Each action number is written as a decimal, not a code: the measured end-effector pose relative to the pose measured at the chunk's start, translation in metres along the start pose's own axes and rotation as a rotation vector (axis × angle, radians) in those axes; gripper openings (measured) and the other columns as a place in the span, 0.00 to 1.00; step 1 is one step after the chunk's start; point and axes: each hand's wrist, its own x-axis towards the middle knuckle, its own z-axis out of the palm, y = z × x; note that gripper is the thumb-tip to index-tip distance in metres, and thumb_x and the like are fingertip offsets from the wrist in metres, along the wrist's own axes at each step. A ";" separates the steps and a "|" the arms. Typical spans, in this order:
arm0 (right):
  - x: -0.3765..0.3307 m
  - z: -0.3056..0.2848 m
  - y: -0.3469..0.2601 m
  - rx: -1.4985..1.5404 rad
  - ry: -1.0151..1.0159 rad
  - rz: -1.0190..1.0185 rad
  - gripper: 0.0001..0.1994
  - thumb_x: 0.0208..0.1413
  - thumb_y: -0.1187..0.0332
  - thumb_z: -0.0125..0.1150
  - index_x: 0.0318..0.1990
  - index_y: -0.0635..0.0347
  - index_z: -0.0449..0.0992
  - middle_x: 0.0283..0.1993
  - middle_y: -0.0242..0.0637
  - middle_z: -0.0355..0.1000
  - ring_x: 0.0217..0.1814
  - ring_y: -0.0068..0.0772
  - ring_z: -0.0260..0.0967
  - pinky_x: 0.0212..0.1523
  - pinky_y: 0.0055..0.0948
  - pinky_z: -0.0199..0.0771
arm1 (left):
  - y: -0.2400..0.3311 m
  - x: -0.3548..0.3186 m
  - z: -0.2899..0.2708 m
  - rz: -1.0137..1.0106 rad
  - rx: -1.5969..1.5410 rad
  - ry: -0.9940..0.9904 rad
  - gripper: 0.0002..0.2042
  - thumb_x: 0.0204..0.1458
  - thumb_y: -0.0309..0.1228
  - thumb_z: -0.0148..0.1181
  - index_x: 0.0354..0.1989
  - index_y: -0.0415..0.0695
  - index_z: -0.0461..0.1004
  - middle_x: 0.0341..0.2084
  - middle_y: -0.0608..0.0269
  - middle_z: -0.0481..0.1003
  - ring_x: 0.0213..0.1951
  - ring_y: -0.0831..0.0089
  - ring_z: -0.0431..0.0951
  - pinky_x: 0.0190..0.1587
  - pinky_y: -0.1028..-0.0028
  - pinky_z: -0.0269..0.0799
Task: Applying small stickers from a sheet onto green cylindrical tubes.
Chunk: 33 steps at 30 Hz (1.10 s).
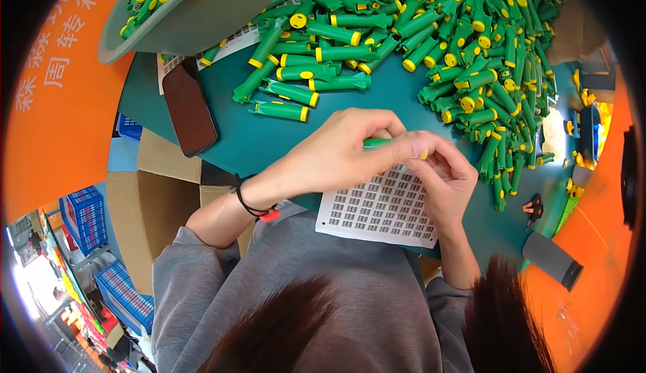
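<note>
My left hand [346,147] is closed around a green plastic tube [377,142] with a yellow end; most of it is hidden by the fingers. The thumb and fingers of my right hand [449,178] pinch at the yellow end, where both hands' fingertips meet. Whether anything small sits between them I cannot make out. Below the hands lies a white sheet of small dark printed labels [377,213]. Several loose green tubes with yellow ends [281,110] lie just beyond my left hand.
A large heap of similar tubes [481,80] covers the table's [242,145] far and right parts. At left are a grey tub [202,16], a dark phone [188,107] and a cardboard box [151,205]. At right lie small scissors [533,208] and a grey cylinder [552,258].
</note>
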 end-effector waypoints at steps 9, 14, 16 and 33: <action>0.010 -0.003 -0.023 -0.883 -0.244 -0.155 0.19 0.44 0.71 0.76 0.46 0.59 0.80 0.52 0.40 0.75 0.55 0.41 0.68 0.53 0.34 0.70 | 0.085 -0.049 -0.159 0.525 0.718 1.419 0.12 0.62 0.35 0.56 0.43 0.41 0.82 0.37 0.62 0.81 0.39 0.72 0.79 0.45 0.72 0.72; 0.010 -0.004 -0.007 -0.925 -0.256 -0.130 0.15 0.45 0.67 0.77 0.41 0.60 0.83 0.42 0.36 0.80 0.50 0.41 0.73 0.53 0.36 0.69 | 0.047 -0.031 -0.114 0.829 1.252 0.931 0.09 0.52 0.27 0.67 0.42 0.47 0.83 0.41 0.58 0.81 0.45 0.60 0.78 0.48 0.69 0.72; 0.011 -0.006 -0.005 -0.897 -0.245 -0.123 0.14 0.45 0.67 0.76 0.40 0.60 0.83 0.41 0.36 0.80 0.48 0.40 0.74 0.53 0.36 0.69 | 0.005 -0.025 -0.045 0.703 0.986 0.462 0.09 0.46 0.29 0.72 0.37 0.49 0.82 0.39 0.67 0.79 0.39 0.64 0.76 0.43 0.67 0.71; 0.012 -0.006 0.007 -0.769 -0.179 -0.127 0.10 0.46 0.72 0.75 0.38 0.60 0.85 0.40 0.35 0.81 0.45 0.37 0.75 0.48 0.33 0.72 | -0.071 -0.022 -0.021 0.932 1.231 0.377 0.14 0.41 0.30 0.64 0.39 0.46 0.82 0.41 0.69 0.78 0.43 0.70 0.76 0.49 0.66 0.70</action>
